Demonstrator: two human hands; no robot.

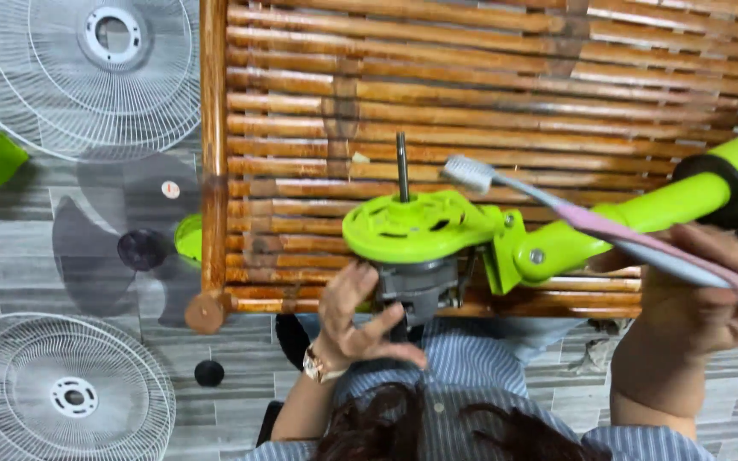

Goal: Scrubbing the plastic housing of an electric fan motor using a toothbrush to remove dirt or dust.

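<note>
Steadying the fan motor (pixel 416 290), the left hand (pixel 356 320) spreads its grip; the right hand (pixel 711 290) pinches a toothbrush (pixel 591 224).

There is just one view, taken from a camera on the person's head and looking almost straight down. It sits close: the person's own dark hair (pixel 424 427) and striped shirt (pixel 471 376) fill the bottom edge, and both hands come up from below, the left hand (pixel 356 320) near the middle and the right hand (pixel 711 290) at the right edge, partly cut off. Ahead of them the bamboo-slat worktop (pixel 489 94) fills the upper middle and right of the frame, running past the top edge. To the left the view drops past the worktop's edge to the grey plank floor (pixel 10 248) below, which lies farther from the lens. With no second view, nothing is shared.
</note>
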